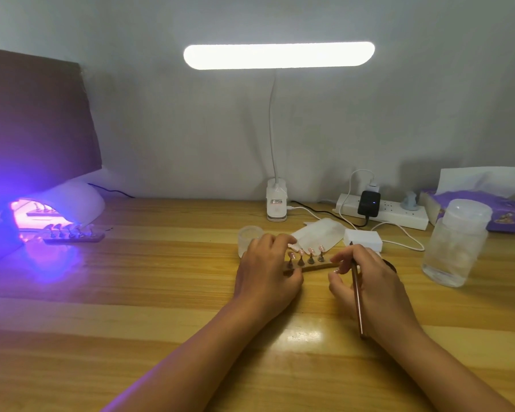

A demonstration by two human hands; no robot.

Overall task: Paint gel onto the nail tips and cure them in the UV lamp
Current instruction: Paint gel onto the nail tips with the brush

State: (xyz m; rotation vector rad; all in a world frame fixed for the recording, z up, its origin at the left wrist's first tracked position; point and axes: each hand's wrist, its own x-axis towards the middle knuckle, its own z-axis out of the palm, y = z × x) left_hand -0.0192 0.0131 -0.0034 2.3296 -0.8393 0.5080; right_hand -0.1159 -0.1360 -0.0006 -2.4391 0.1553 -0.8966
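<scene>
Purple light is spilling from the UV lamp (72, 203) at the far left of the wooden table (131, 292), and a loaded stand (72, 237) is sitting just in front of its mouth.

Near the middle, you are steadying a second wooden stand (312, 266) with your left hand (265, 272). Its fingers are curling over the stand's left end and the thumb is pressing against the front edge. Four pink nail tips (311, 250) are standing upright on it, just right of your fingers.

Your right hand (369, 281) is hovering at the stand's right end, pinching a thin brush (358, 301) between thumb and curled fingers. The handle is running back over the hand towards your wrist.

A desk lamp (278, 55) is shining overhead, and a frosted jar (455, 242) is standing to the right.
</scene>
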